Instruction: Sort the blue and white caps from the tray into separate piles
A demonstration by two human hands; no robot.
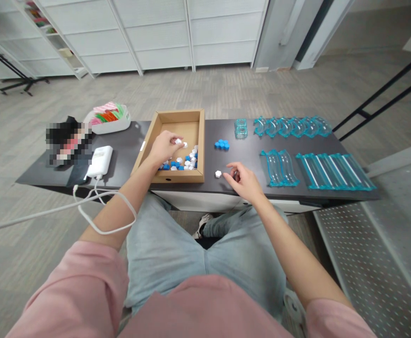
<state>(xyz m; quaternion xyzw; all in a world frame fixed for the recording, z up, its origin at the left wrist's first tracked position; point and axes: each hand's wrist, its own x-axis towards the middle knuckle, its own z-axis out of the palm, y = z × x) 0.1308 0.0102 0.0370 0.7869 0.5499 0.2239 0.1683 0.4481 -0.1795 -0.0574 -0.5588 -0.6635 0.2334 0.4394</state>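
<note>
My left hand (165, 145) reaches into a shallow cardboard box (201, 162), fingers closed on a small white hexagonal piece (178, 141). Another white piece (185, 145) lies just beside its fingertips. Blue and white hexagonal pieces (187, 163) are heaped along the near side of the box. My right hand (242, 180) hovers at the table's near edge, its thumb and index finger apart with nothing visible between them. Just left of those fingertips sits a single white hexagonal piece (218, 174). Farther back, several blue hexagonal pieces (221, 144) form a tight cluster.
Teal transparent plastic parts stand in groups on the right: small ones (241, 128), a curved back row (291, 126), and long ones in front (335, 171). At left are a white basket (112, 126) and a white device (100, 162), whose cable (50, 213) crosses my left forearm.
</note>
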